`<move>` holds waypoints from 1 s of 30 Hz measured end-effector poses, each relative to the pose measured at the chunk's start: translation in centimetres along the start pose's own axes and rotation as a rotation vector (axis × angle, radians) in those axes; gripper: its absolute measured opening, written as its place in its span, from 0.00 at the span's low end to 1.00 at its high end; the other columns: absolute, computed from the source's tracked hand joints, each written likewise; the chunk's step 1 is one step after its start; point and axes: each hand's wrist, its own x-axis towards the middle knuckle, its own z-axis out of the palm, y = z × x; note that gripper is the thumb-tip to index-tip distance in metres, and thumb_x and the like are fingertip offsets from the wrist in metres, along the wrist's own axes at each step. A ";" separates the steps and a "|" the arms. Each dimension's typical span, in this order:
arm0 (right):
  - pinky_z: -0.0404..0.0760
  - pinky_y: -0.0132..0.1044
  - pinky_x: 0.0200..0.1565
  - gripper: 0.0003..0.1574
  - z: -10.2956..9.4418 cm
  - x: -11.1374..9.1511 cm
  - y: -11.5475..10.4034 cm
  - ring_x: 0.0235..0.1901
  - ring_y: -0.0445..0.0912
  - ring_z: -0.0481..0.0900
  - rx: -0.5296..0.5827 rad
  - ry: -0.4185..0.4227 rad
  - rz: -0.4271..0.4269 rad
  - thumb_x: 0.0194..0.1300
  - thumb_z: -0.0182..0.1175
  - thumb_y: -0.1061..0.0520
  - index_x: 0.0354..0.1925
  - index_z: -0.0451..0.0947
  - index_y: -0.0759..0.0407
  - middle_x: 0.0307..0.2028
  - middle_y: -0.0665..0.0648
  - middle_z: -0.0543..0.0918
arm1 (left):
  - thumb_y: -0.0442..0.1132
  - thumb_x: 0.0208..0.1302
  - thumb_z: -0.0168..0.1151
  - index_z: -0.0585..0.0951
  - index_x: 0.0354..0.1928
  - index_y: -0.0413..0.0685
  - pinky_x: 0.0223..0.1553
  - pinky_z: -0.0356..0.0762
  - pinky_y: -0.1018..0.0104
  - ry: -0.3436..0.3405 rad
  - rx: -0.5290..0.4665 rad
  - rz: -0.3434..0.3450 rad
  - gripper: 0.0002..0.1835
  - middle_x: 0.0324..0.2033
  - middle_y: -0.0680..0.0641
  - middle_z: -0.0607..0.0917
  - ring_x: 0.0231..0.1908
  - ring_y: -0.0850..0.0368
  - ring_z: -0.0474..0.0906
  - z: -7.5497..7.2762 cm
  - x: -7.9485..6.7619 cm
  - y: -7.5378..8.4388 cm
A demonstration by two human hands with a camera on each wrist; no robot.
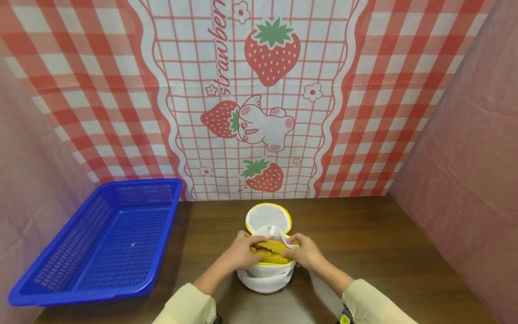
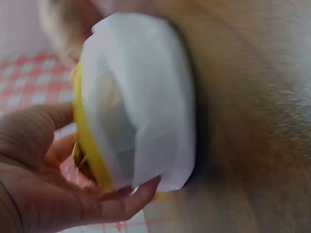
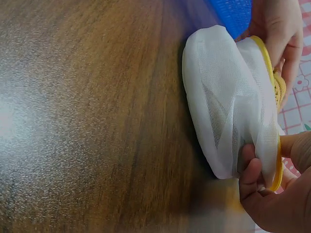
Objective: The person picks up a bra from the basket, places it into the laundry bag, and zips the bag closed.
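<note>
A white mesh laundry bag (image 1: 265,283) with a yellow-trimmed rim stands on the table, its round lid (image 1: 268,218) folded back. Bunched yellow lacy fabric (image 1: 275,257) fills the opening; its full shape is hidden. My left hand (image 1: 243,253) holds the bag's left side, some digits reaching over the opening by the yellow fabric and a fingertip against the outer mesh in the left wrist view. On the other side, my right hand (image 1: 306,253) grips the rim, with the thumb at the opening and curled fingers (image 3: 250,174) on the outside.
A blue perforated plastic basket (image 1: 162,252) sits on the left of the brown wooden table (image 1: 364,252). Behind the table hangs a red-and-white checked strawberry cloth (image 1: 352,148). Pinkish curtains (image 1: 457,180) close off both sides.
</note>
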 end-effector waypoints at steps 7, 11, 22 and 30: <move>0.70 0.32 0.14 0.18 0.0 -0.1 -0.1 0.11 0.43 0.65 -0.023 0.008 -0.017 0.45 0.70 0.65 0.35 0.73 0.62 0.27 0.58 0.77 | 0.50 0.62 0.59 0.69 0.61 0.39 0.30 0.79 0.54 -0.019 -0.266 -0.231 0.30 0.52 0.33 0.77 0.41 0.47 0.78 -1.9 -0.4 -1.1; 0.70 0.32 0.14 0.18 -0.1 -0.1 -0.1 0.10 0.43 0.65 -0.024 0.009 -0.023 0.45 0.70 0.64 0.34 0.73 0.62 0.27 0.59 0.77 | 0.51 0.66 0.52 0.72 0.53 0.36 0.19 0.78 0.62 0.000 -0.374 -0.395 0.25 0.36 0.35 0.78 0.26 0.53 0.76 -1.8 -0.9 -1.3; 0.69 0.32 0.14 0.17 -0.3 -0.3 -0.4 0.10 0.43 0.65 -0.044 -0.002 -0.022 0.46 0.70 0.65 0.34 0.73 0.61 0.28 0.60 0.77 | 0.50 0.62 0.58 0.72 0.40 0.39 0.15 0.74 0.72 -0.077 -0.566 -0.504 0.19 0.21 0.48 0.71 0.15 0.60 0.69 -1.1 -0.7 -2.6; 0.68 0.33 0.15 0.17 -0.2 -0.8 -0.4 0.09 0.43 0.66 -0.070 0.004 -0.035 0.45 0.70 0.65 0.34 0.73 0.60 0.27 0.60 0.77 | 0.39 0.62 0.59 0.72 0.39 0.39 0.15 0.72 0.73 0.000 -0.600 -0.480 0.11 0.18 0.51 0.70 0.15 0.61 0.67 -1.2 -0.8 -2.7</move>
